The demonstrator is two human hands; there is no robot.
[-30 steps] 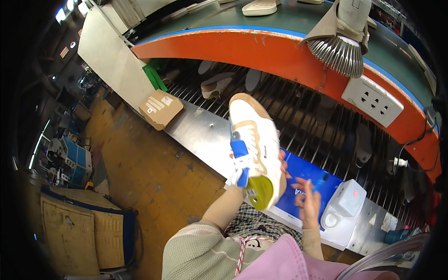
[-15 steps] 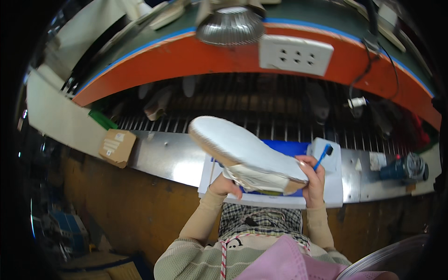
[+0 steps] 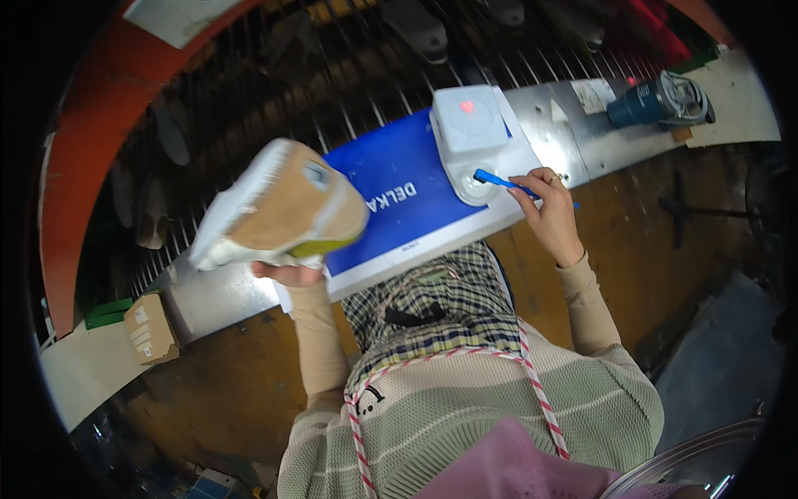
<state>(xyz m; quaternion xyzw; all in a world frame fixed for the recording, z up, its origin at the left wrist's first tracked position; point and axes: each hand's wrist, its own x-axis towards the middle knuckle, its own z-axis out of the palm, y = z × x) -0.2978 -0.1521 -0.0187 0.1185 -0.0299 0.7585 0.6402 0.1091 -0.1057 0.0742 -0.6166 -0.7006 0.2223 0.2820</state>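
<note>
A tan and white shoe is held up at the left, blurred and tilted, its white sole turned away to the left. My left hand grips it from underneath, most of the fingers hidden by the shoe. On the right, my right hand pinches a blue toothbrush. Its dark bristle head is over the round lower basin of a white plastic container. I cannot tell whether the bristles touch the basin.
A blue sheet lies on white board on the metal ledge. A teal tumbler lies at the right, a small cardboard box at the left. Beyond the ledge runs a dark rack of bars with several shoes.
My right hand has let go of the shoe and moved right, bringing the toothbrush to the white container. My left hand has carried the shoe left and turned it. The view has swung right.
</note>
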